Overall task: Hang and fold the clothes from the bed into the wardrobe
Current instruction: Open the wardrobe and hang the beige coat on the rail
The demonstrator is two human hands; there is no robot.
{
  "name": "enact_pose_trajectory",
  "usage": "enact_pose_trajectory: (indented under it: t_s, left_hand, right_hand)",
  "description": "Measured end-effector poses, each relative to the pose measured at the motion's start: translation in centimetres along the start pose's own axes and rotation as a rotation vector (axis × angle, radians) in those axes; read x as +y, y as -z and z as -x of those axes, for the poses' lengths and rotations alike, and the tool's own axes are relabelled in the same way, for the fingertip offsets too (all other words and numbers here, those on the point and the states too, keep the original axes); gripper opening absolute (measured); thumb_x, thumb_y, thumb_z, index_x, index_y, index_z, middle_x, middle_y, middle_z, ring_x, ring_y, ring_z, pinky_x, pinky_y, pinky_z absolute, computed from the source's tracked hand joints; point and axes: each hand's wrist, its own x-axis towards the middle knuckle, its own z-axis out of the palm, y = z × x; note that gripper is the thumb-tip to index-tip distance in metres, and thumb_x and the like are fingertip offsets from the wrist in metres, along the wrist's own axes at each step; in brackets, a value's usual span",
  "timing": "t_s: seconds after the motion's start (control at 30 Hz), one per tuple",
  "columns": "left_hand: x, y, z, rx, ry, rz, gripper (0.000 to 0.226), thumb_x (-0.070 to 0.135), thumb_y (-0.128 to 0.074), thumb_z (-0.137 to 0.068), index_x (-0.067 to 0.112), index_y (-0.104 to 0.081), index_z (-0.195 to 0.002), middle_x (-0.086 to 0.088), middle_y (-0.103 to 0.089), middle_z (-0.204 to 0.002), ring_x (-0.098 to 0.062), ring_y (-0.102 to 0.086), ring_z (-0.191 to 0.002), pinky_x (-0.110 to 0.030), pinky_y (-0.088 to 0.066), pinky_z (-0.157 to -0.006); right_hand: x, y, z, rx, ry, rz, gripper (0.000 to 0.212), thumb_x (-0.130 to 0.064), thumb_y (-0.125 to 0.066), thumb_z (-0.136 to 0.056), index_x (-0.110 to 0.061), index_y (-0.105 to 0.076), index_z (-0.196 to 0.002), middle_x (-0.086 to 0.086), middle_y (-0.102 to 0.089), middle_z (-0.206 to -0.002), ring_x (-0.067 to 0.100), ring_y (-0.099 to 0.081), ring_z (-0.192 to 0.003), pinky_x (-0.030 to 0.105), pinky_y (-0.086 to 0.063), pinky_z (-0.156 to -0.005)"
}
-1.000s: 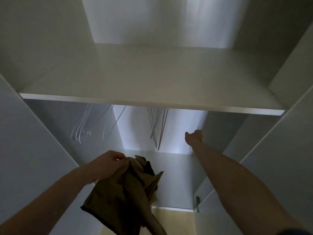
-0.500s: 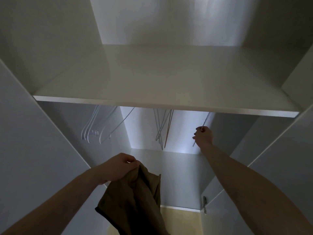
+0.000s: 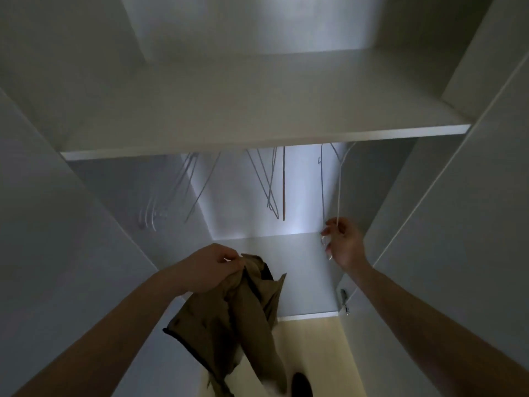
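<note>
The left hand bunches the top of an olive-brown cloth garment, which hangs in front of the open white wardrobe. The right hand pinches a thin white wire hanger — low on its frame — beneath the shelf, right of other hanging wire hangers.

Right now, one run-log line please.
left hand: grips brown garment | right hand: pinches white hanger | stage: garment unhung
</note>
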Motion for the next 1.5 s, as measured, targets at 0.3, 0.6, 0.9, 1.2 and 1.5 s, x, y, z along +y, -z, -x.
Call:
enact_pose_trajectory:
  t_s: [0.3,0.6,0.9,1.2,1.5]
  left_hand:
    - [1.4,0.2,5.0,-0.195,-0.339,-0.202,0.028,0.044,-0.052,-0.104,0.045,-0.070,-0.083,0.025,-0.067,-0.080,-0.002,-0.064,-0.081,-0.024,-0.048,-0.074]
    - [8.4,-0.1,13.0,-0.278,-0.662,-0.260,0.036,0.040,-0.053,-0.105,0.047,-0.066,-0.073,0.015,-0.064,-0.070,-0.007,-0.059,-0.065,-0.030,-0.045,-0.066]
    - [8.3,0.2,18.1,-0.076,-0.597,-0.341,0.025,0.047,-0.057,-0.102,0.043,-0.074,-0.085,0.020,-0.073,-0.081,0.000,-0.067,-0.076,-0.030,-0.054,-0.080]
    - [4.7,-5.5,24.3,-0.180,-0.389,-0.657,0.041,0.070,-0.081,-0.068,0.032,-0.075,-0.082,0.013,-0.070,-0.074,-0.004,-0.065,-0.068,-0.029,-0.055,-0.065]
    - [1.1,-11.2,26.0,-0.018,-0.196,-0.557,0.019,0.017,-0.063,-0.092,0.014,-0.075,-0.106,-0.002,-0.071,-0.104,-0.022,-0.067,-0.097,-0.040,-0.057,-0.090]
  right_hand:
    - [1.9,1.4,21.2,0.077,0.012,0.178,0.015,-0.027,-0.041,-0.108,-0.028,-0.050,-0.096,-0.013,-0.079,-0.092,0.013,-0.068,-0.085,0.032,-0.045,-0.080]
    - [2.1,1.6,32.1,-0.136,-0.066,0.453,0.053,-0.050,-0.089,-0.069,-0.054,-0.043,-0.097,-0.027,-0.066,-0.118,-0.006,-0.061,-0.095,0.021,-0.049,-0.081]
    - [0.3,9.8,36.8,0.003,0.086,0.607,0.027,-0.015,-0.067,-0.091,-0.018,-0.052,-0.069,-0.005,-0.054,-0.066,0.005,-0.049,-0.062,0.033,-0.040,-0.063]
    - [-8.0,19.7,42.8,-0.037,0.297,0.511,0.032,-0.006,-0.054,-0.100,-0.018,-0.043,-0.072,-0.009,-0.043,-0.065,0.010,-0.042,-0.062,0.023,-0.036,-0.058]
    - [-10.9,22.5,47.2,-0.109,0.466,0.465,0.043,-0.010,-0.052,-0.104,-0.033,-0.038,-0.070,-0.016,-0.043,-0.064,0.003,-0.039,-0.061,0.013,-0.037,-0.059]
